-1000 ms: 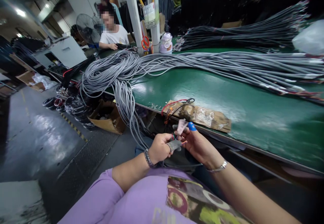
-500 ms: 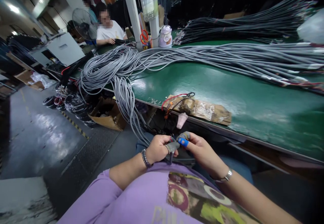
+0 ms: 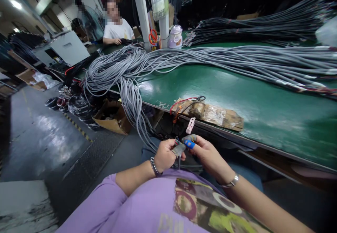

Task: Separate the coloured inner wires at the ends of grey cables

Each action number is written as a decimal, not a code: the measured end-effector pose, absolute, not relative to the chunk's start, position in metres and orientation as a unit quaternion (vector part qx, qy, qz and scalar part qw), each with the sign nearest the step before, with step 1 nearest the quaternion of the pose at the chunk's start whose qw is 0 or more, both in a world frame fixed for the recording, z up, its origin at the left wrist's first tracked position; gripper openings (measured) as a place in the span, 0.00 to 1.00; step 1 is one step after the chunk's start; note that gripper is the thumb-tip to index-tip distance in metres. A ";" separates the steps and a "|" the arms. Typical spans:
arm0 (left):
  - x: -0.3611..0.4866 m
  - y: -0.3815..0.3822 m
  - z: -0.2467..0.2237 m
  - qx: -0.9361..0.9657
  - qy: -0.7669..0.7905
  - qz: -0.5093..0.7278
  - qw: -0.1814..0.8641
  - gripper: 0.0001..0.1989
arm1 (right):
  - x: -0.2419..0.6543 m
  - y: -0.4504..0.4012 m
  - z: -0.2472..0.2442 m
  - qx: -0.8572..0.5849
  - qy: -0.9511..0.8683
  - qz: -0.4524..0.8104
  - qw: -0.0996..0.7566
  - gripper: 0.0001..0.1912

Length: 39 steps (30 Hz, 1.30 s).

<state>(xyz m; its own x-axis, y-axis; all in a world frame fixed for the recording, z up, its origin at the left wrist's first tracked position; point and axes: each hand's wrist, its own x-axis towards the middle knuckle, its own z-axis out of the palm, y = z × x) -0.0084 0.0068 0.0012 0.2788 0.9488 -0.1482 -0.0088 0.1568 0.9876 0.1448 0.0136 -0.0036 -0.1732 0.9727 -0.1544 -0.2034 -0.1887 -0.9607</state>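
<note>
Close to my body, my left hand (image 3: 168,153) is closed around the end of a grey cable (image 3: 179,162). Thin coloured wires (image 3: 177,141) fan out of that end above its fingers. Grey tape or a finger cover wraps my left thumb. My right hand (image 3: 204,152) pinches at the same wires, its thumb in a blue cover and its index finger in a grey one. Both hands' fingertips nearly meet, and what exactly lies between the right fingertips is too small to make out. Several grey cables (image 3: 131,99) hang over the table edge towards my lap.
A green table (image 3: 210,82) carries a long grey cable bundle (image 3: 210,55) and black cables (image 3: 252,29). At its edge lie a wooden board (image 3: 231,119) and a pink-white clip (image 3: 190,125). A co-worker (image 3: 118,29) sits beyond a post (image 3: 140,12); a cardboard box (image 3: 110,120) is on the floor.
The view has shifted slightly. The pink-white clip at the table edge has turned and shows another side. Both hands stay together at the cable end, with small finger movements.
</note>
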 end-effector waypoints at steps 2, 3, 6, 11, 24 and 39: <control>-0.009 0.008 0.001 0.514 0.457 0.387 0.614 0.20 | 0.146 0.014 -0.003 -0.433 -0.452 0.633 0.456 0.13; -0.009 0.008 0.002 0.515 0.458 0.381 0.617 0.20 | 0.146 0.015 -0.003 -0.429 -0.460 0.631 0.453 0.13; -0.010 0.011 0.003 0.528 0.451 0.351 0.628 0.19 | 0.148 0.014 -0.002 -0.424 -0.475 0.625 0.451 0.12; -0.008 0.012 0.001 0.537 0.445 0.348 0.626 0.20 | 0.145 0.014 -0.004 -0.453 -0.457 0.611 0.462 0.14; -0.005 0.010 -0.007 0.428 0.475 0.465 0.613 0.22 | 0.140 0.017 -0.011 -0.426 -0.337 0.678 0.495 0.18; 0.013 0.023 0.014 0.364 0.429 0.467 0.682 0.19 | 0.149 0.055 -0.005 -0.446 -0.392 0.583 0.555 0.22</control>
<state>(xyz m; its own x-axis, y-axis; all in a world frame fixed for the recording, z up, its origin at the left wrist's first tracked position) 0.0134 0.0233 0.0137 0.1952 0.9494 -0.2460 -0.3252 0.2993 0.8970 0.1485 0.0547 -0.0047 0.0133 0.9962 -0.0859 -0.2972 -0.0781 -0.9516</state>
